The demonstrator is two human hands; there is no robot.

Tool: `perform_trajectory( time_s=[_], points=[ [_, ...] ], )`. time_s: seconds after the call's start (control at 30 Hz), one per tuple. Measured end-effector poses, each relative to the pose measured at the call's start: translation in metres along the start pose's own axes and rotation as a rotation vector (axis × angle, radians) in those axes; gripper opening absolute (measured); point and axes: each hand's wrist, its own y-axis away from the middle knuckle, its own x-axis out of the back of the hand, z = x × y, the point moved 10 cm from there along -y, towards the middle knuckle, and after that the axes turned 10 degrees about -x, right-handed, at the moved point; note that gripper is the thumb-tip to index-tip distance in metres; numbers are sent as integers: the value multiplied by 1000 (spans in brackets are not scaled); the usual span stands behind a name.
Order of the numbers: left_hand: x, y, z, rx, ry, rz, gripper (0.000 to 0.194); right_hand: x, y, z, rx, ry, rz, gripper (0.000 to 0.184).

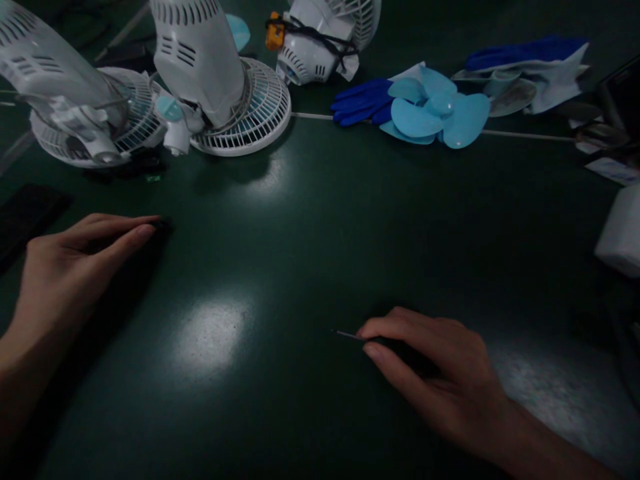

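My right hand (435, 373) rests low on the right of the dark green tabletop (300, 260), closed around a small screwdriver (347, 335). Its thin metal shaft points left from between thumb and forefinger; the handle is hidden in the palm. On the left, my left hand (85, 260) pinches a small black piece (163, 225) between thumb and fingertips, close to the table. What kind of piece it is cannot be made out. Beyond this hand lie a white desk fan (80, 87) and a second white fan (210, 73), both face down on their grilles.
A third white fan (320, 40) with a bundled black cord and orange tag lies at the back. Light blue fan blades (440, 107) lie by blue gloves (363, 102). More gloves (530, 57) are at the back right. A dark flat object (27, 213) sits far left, a white object (623, 233) far right.
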Motion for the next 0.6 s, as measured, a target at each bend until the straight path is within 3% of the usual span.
perform_trajectory(
  time_s=[0.1, 0.2, 0.33, 0.47, 0.6],
  points=[
    [-4, 3, 2, 101, 43, -39, 35, -2, 0, -1, 8, 2, -4, 9],
    [-19, 5, 17, 42, 126, -139, 37, -4, -1, -2, 11, 3, -14, 10],
    [-61, 27, 75, -331, 143, -347, 30, -9, -2, -3, 3, 14, -29, 11],
    [-108, 76, 150, -747, 169, -559, 21, -12, -1, -3, 7, 53, -35, 12],
    [-126, 103, 187, -927, 230, -638, 21, -14, 2, -3, 19, 99, -34, 12]
  ],
)
